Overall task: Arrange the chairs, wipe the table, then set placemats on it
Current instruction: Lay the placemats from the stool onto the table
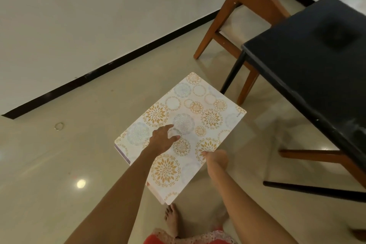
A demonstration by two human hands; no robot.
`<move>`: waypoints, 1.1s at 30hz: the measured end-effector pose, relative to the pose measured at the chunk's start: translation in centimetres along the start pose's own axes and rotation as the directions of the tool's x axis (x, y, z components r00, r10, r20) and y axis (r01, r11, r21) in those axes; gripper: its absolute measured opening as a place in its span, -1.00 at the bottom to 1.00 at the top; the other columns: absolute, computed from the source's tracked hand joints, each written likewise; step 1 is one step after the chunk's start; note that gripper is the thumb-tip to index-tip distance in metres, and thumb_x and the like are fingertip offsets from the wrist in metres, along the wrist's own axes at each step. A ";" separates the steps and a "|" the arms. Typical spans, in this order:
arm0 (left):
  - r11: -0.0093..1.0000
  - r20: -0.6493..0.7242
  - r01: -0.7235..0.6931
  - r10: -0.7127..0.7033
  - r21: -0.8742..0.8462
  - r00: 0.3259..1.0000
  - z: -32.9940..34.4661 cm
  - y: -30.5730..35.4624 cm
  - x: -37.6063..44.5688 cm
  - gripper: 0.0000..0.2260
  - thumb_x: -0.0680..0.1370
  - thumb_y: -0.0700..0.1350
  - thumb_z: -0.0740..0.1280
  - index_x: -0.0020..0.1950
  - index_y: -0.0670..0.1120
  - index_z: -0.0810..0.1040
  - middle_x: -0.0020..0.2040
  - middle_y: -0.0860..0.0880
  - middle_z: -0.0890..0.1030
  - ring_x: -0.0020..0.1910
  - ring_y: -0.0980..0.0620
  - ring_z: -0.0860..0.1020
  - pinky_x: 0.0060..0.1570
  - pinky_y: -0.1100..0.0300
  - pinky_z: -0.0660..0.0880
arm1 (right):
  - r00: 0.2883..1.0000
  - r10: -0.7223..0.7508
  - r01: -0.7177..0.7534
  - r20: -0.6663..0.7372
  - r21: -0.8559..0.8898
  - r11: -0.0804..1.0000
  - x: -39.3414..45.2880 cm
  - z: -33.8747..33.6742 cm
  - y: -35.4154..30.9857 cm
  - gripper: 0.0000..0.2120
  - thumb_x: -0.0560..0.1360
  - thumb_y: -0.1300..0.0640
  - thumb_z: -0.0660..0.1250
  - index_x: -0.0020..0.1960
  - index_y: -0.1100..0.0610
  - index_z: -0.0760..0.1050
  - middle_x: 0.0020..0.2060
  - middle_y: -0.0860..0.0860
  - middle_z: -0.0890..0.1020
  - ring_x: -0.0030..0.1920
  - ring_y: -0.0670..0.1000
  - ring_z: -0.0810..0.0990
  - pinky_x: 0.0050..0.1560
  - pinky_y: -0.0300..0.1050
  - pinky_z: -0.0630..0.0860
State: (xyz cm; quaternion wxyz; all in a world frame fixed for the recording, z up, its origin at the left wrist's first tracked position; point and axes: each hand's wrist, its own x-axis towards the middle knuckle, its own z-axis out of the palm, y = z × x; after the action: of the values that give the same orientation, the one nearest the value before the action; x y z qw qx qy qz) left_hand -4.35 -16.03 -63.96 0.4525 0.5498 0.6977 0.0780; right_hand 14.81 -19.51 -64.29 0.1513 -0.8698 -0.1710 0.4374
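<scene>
A stack of white placemats (pixel 198 117) printed with gold and pale blue flower circles is held flat above the floor, in front of me. My right hand (pixel 214 159) grips the stack's near right edge, fingers hidden under it. My left hand (pixel 163 137) rests on top of the stack near its middle, fingers spread. The black table (pixel 309 59) stands to the right, its corner just beyond the mats. A wooden chair (pixel 243 12) with a pale seat stands at the table's far side.
Another chair's wooden leg and rail (pixel 316 156) show under the table at the right. A small ring (pixel 59 126) lies on the glossy beige floor at the left. A white wall with a dark skirting board (pixel 118 61) runs behind. My bare foot (pixel 172 220) is below the mats.
</scene>
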 end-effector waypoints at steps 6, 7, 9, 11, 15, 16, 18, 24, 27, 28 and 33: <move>0.999 -0.003 -0.014 0.014 0.031 1.000 -0.5 0.8 -0.5 -0.45 0.53 0.16 0.30 0.48 0.05 0.27 0.50 -0.08 0.27 0.49 -0.15 0.15 0.44 -0.14 0.10 | 0.993 -0.087 0.089 -0.079 0.023 0.996 -0.1 -0.4 0.5 -0.81 0.43 0.19 0.47 -0.10 0.20 0.46 -0.21 0.07 0.62 -0.21 0.13 0.60 -0.26 -0.04 0.53; 0.999 -0.011 -0.020 0.020 0.043 1.000 -0.7 1.0 -0.5 -0.45 0.54 0.16 0.30 0.48 0.05 0.27 0.50 -0.08 0.27 0.49 -0.15 0.16 0.44 -0.13 0.10 | 0.990 -0.102 0.109 -0.102 0.063 0.992 -0.3 -0.5 0.6 -0.85 0.48 0.23 0.40 -0.10 0.18 0.41 -0.19 0.08 0.61 -0.21 0.13 0.58 -0.27 -0.04 0.52; 0.998 -0.026 -0.026 0.028 0.055 0.999 -1.0 1.5 -0.6 -0.46 0.54 0.16 0.29 0.48 0.04 0.28 0.50 -0.08 0.27 0.49 -0.15 0.17 0.43 -0.13 0.10 | 0.980 -0.141 0.158 -0.143 0.118 0.980 -0.9 -0.6 0.4 -0.92 0.54 0.29 0.26 -0.07 0.15 0.38 -0.19 0.07 0.57 -0.24 0.10 0.53 -0.36 -0.13 0.39; 0.998 -0.049 -0.014 0.017 0.054 0.999 -1.3 2.0 -0.7 -0.48 0.56 0.14 0.28 0.47 0.03 0.29 0.50 -0.06 0.28 0.49 -0.15 0.16 0.42 -0.13 0.11 | 0.969 -0.171 0.203 -0.176 0.183 0.962 -1.3 -0.8 0.3 -0.89 0.55 0.32 0.20 -0.02 0.14 0.42 -0.16 0.05 0.58 -0.23 0.08 0.53 -0.37 -0.17 0.34; 1.000 -0.181 -0.028 0.029 0.008 0.983 -1.9 3.1 -0.4 -0.59 0.63 0.09 0.13 0.45 -0.02 0.34 0.46 -0.12 0.34 0.45 -0.17 0.24 0.40 -0.13 0.17 | 0.949 -0.231 0.297 -0.215 0.366 0.882 -2.2 -2.0 -0.3 -0.85 0.57 0.34 0.19 -0.03 0.13 0.45 -0.14 0.00 0.59 -0.18 0.03 0.56 -0.25 -0.17 0.40; 1.000 -0.232 -0.017 0.017 0.001 0.973 -2.2 3.5 -0.3 -0.60 0.65 0.06 0.09 0.45 -0.05 0.34 0.45 -0.14 0.35 0.44 -0.18 0.26 0.39 -0.12 0.18 | 0.940 -0.253 0.328 -0.231 0.393 0.859 -2.4 -2.4 -0.5 -0.85 0.58 0.34 0.19 -0.03 0.12 0.45 -0.17 -0.01 0.59 -0.18 0.01 0.55 -0.27 -0.18 0.40; 1.000 -0.331 -0.001 0.009 0.023 0.944 -2.7 4.7 -0.2 -0.60 0.66 0.02 0.05 0.44 -0.11 0.33 0.41 -0.19 0.38 0.41 -0.22 0.27 0.36 -0.11 0.18 | 0.916 -0.298 0.392 -0.269 0.439 0.809 -2.7 -3.7 -1.1 -0.85 0.59 0.33 0.19 -0.03 0.13 0.45 -0.20 -0.02 0.58 -0.21 -0.02 0.54 -0.31 -0.28 0.39; 0.997 -0.507 0.069 -0.051 0.017 0.861 -4.3 9.0 0.0 -0.59 0.66 0.02 0.04 0.41 -0.20 0.28 0.36 -0.26 0.37 0.33 -0.28 0.32 0.30 -0.17 0.23 | 0.873 -0.321 0.484 -0.367 0.569 0.665 -2.2 -8.7 -4.1 -0.90 0.58 0.34 0.22 0.00 0.18 0.45 -0.25 -0.05 0.56 -0.24 -0.08 0.52 -0.34 -0.48 0.41; 0.989 -0.531 0.138 -0.143 -0.048 0.835 -4.6 11.8 1.0 -0.58 0.66 0.05 0.01 0.35 -0.22 0.32 0.30 -0.26 0.43 0.29 -0.28 0.37 0.27 -0.16 0.26 | 0.876 -0.246 0.475 -0.415 0.646 0.598 -1.0 -12.0 -6.1 -0.89 0.58 0.34 0.22 0.03 0.17 0.45 -0.22 0.00 0.57 -0.22 -0.07 0.54 -0.29 -0.40 0.44; 0.986 -0.546 0.163 -0.162 -0.046 0.822 -4.6 12.7 1.3 -0.59 0.66 0.05 0.00 0.32 -0.23 0.35 0.26 -0.26 0.45 0.26 -0.28 0.40 0.25 -0.15 0.29 | 0.877 -0.216 0.469 -0.428 0.669 0.577 -0.5 -13.2 -6.8 -0.88 0.58 0.33 0.22 0.06 0.18 0.47 -0.18 0.03 0.58 -0.18 -0.05 0.55 -0.24 -0.34 0.46; 0.990 -0.613 0.001 -0.090 -0.144 0.785 -4.2 17.4 3.4 -0.75 0.60 -0.16 0.15 0.12 -0.21 0.58 0.02 -0.19 0.62 0.00 -0.21 0.56 -0.01 0.01 0.49 | 0.885 -0.104 0.438 -0.453 0.737 0.515 3.5 -19.5 -9.4 -0.83 0.59 0.30 0.21 0.16 0.24 0.49 -0.02 0.08 0.61 -0.03 0.03 0.59 -0.05 -0.12 0.54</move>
State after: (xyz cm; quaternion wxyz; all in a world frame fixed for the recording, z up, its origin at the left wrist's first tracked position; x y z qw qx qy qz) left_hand 4.83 -4.82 -52.83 0.2377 0.4448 0.8134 0.2897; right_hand 31.08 -11.85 -51.73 0.6343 -0.7215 -0.0531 0.2725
